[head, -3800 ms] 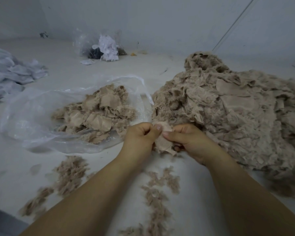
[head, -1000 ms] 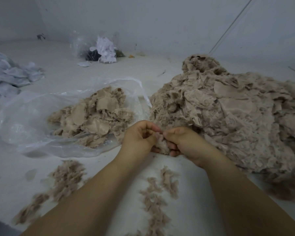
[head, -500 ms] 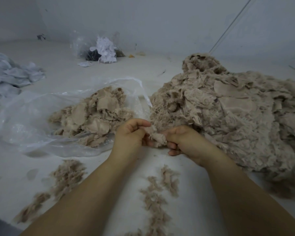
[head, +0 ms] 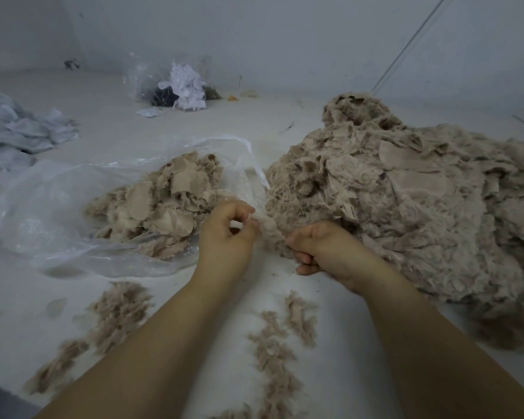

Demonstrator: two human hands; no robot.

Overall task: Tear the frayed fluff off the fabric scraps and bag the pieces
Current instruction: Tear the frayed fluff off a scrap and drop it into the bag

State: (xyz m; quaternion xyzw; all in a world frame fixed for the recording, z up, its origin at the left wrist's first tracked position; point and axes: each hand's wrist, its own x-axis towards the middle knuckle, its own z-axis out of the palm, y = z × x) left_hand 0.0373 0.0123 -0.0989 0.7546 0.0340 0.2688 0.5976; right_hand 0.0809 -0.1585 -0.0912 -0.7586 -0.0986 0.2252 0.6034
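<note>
At frame centre, left hand [head: 226, 234] and right hand [head: 321, 247] each pinch one beige scrap [head: 270, 231], apparently mid-tear. Clear bag [head: 43, 207], centre left, is part-filled; large unprocessed pile [head: 406, 201] remains at right.

A pale grey cloth heap [head: 15, 134] lies left; white paper scraps [head: 186, 86] lie behind.

Scrap pile [head: 406, 201] cut off at right edge
</note>
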